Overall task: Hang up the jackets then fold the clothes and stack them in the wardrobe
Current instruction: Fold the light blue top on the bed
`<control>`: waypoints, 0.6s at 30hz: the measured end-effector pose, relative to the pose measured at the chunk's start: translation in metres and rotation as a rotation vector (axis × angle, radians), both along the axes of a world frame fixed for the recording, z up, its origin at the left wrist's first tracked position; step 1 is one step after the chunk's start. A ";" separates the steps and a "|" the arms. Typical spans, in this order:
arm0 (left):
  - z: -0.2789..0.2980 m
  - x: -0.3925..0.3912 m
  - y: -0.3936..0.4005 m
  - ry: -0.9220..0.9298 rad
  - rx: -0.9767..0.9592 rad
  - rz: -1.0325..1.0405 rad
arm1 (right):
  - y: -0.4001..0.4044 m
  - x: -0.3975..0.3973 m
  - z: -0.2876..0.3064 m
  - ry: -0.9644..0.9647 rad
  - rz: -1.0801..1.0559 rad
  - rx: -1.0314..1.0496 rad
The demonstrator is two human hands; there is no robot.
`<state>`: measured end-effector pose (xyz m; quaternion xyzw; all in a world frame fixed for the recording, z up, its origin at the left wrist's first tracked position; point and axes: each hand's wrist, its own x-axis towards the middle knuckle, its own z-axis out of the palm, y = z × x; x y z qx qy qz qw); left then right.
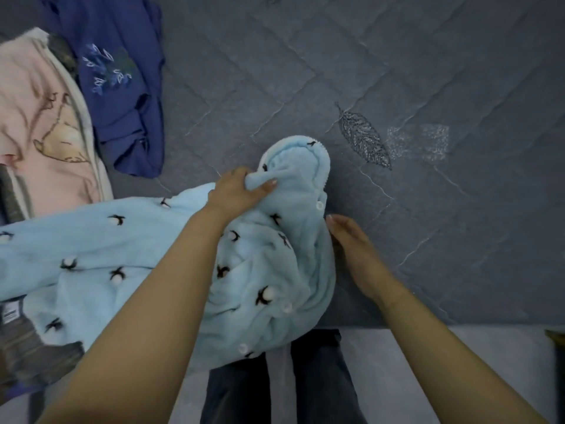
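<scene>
A grey quilted bedspread (pixel 397 71) stitched with a leaf pattern is covering the bed, whose near edge is running across the bottom of the view above a pale floor. The left hand (pixel 241 191) is reaching over the near edge and pinching a fold of a light blue fleece jacket (pixel 128 249), thumb and curled fingers closing on the fabric just below its hood (pixel 301 160). The right hand (pixel 354 246) is lying just beside the jacket's right side, fingers straight and relaxed, fingertips touching or nearly touching the fleece near a white snap button (pixel 320 205); it is holding nothing. The jacket is lying bunched along the near edge of the bed, its hood pointing toward the middle of the bedspread, its lower part drooping over the edge in front of the person's dark trousers (pixel 321 377), and its body, dotted with small black-and-white figures, is stretching away toward the left edge. Beyond it, near the far left corner, a dark blue garment (pixel 122 96) with pale embroidery is lying crumpled. Just left of that, a pink garment (pixel 33 117) with a printed drawing is resting on a heap of clothes at the left edge, and grey striped fabric (pixel 18 341) is showing below the jacket at the near left corner.
</scene>
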<state>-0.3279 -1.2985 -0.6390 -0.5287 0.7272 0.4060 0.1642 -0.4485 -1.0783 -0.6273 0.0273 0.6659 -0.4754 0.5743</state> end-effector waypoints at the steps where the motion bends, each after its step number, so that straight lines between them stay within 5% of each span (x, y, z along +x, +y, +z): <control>1: -0.001 0.006 -0.002 0.023 -0.025 -0.017 | -0.008 0.002 0.000 0.005 0.012 -0.026; 7: 0.019 0.091 -0.017 0.003 -0.211 0.156 | -0.043 0.067 0.021 0.559 0.451 -0.175; 10: 0.036 0.150 -0.011 -0.056 -0.147 0.338 | -0.052 0.108 0.039 0.323 0.643 -0.259; 13: 0.047 0.191 -0.007 -0.015 -0.082 0.501 | -0.059 0.112 0.037 0.066 0.571 -0.188; 18: 0.049 0.225 -0.003 0.148 0.056 0.614 | -0.070 0.072 0.012 0.523 0.320 0.002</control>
